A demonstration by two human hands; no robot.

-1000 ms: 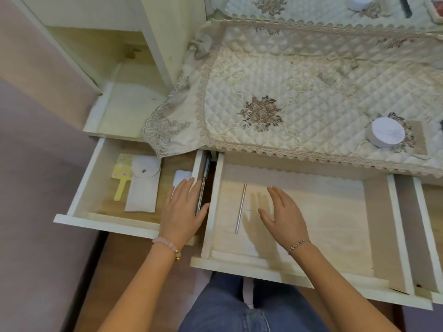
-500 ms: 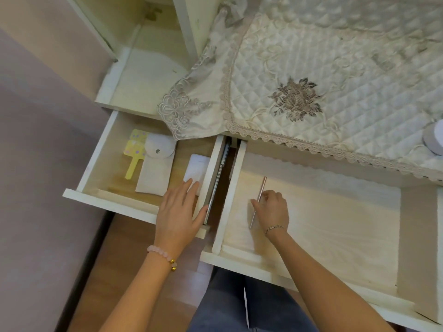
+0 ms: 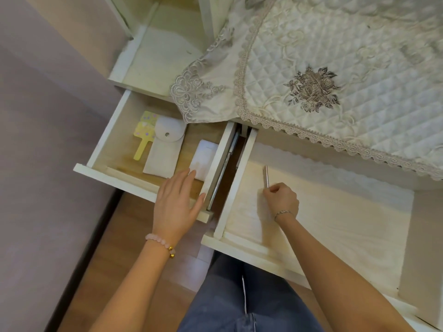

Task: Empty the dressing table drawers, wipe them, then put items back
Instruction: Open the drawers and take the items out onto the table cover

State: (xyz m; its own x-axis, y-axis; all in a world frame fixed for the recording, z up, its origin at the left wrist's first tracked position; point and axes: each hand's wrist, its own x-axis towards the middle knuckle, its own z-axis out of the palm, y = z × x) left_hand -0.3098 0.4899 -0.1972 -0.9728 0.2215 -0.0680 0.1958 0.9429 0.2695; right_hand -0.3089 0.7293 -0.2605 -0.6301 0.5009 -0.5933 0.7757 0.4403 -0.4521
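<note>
Pinching metal stick point(image 3: 266, 175) — right hand point(image 3: 282, 200) beside drawer wall point(image 3: 234, 188).

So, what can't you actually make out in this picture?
All in the head view:
- Metal stick: its lower end is hidden inside the right hand.
- White card: its near edge lies under the left hand.
- Left drawer: its back right corner is covered by the lace cloth.
- Yellow paddle: one side is tucked under the white pouch.
</note>
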